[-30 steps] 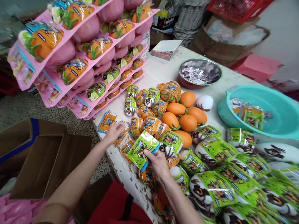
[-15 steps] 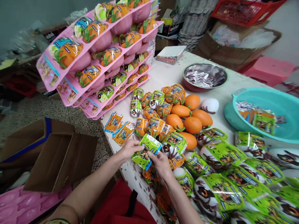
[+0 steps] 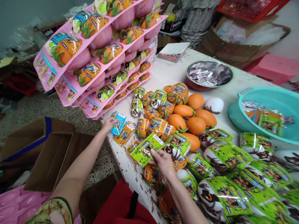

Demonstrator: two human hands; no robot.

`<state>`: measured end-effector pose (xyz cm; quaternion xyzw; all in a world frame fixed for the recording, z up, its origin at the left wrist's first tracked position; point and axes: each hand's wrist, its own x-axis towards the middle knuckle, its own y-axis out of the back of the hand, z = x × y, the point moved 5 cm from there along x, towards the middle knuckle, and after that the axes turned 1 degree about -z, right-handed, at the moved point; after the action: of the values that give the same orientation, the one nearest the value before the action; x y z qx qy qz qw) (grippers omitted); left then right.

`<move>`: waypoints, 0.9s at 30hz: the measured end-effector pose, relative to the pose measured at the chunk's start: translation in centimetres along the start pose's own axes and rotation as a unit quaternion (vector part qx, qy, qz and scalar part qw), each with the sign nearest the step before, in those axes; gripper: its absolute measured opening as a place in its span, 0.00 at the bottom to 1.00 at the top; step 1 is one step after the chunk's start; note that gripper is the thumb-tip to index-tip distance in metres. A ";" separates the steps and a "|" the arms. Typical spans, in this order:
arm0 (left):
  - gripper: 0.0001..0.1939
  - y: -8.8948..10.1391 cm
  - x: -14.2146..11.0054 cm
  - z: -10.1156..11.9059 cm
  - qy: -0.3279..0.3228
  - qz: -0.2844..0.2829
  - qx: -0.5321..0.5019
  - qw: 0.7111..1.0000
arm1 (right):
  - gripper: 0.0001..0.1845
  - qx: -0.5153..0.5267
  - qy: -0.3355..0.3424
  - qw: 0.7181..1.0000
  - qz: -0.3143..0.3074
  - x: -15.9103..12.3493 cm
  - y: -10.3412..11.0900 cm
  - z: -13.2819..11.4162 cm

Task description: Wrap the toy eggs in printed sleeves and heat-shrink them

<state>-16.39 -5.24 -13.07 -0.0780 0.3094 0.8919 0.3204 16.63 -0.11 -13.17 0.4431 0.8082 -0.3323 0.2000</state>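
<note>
My right hand [image 3: 162,163] grips a flat green printed packet [image 3: 147,149] between thumb and fingers, above the front edge of the table. Farther left, my left hand [image 3: 108,125] pinches the edge of a blue packet [image 3: 119,122], which lies over the small pile of flat orange packets [image 3: 126,132]. Part of the left fingers is hidden by the blue packet. Close by the green packet are orange-wrapped eggs [image 3: 155,126] and a white egg in a green wrapper [image 3: 178,144]. Bare orange eggs [image 3: 196,125] lie behind them.
Stacked pink trays [image 3: 98,46] of wrapped eggs overhang the table's left side. A metal bowl [image 3: 230,81] of small sachets and a turquoise basin [image 3: 235,115] with packets stand at right. Many green-wrapped eggs [image 3: 224,193] fill the front right. An open cardboard box [image 3: 60,158] is lower left.
My left hand has left the green packet and moved left with the blue packet that was behind it, onto the orange pile. The right hand still holds the green one.
</note>
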 end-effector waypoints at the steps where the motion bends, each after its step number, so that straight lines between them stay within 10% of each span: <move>1: 0.11 0.5 1.4 0.1 0.003 0.014 0.026 1.000 | 0.27 0.003 -0.003 1.000 -0.001 0.0 0.1 0.0; 6: 0.16 -0.1 1.9 1.7 -0.020 0.038 0.092 0.995 | 0.25 0.019 0.009 0.999 0.033 -0.2 1.2 -0.1; 13: 0.13 -8.7 -12.6 5.7 -0.133 -0.218 0.060 0.965 | 0.25 -0.007 0.039 0.999 0.030 -1.0 1.8 -0.4; 18: 0.17 -12.0 -17.1 7.7 -0.176 -0.250 0.051 0.951 | 0.20 -0.047 0.120 0.990 0.059 -2.0 3.7 -1.9; 24: 0.10 -14.1 -20.2 11.5 -0.221 -0.307 0.003 0.926 | 0.06 -0.252 0.246 0.906 0.234 -5.8 9.8 -5.6; 27: 0.09 -17.3 -22.7 12.7 -0.100 -0.432 -0.154 0.883 | 0.05 -0.333 0.268 0.878 0.216 -7.5 11.5 -6.6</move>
<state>12.88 0.98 -4.02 -0.1627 0.0699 0.7048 0.6870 30.16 4.67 -8.09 0.5855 0.7784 0.1398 0.1783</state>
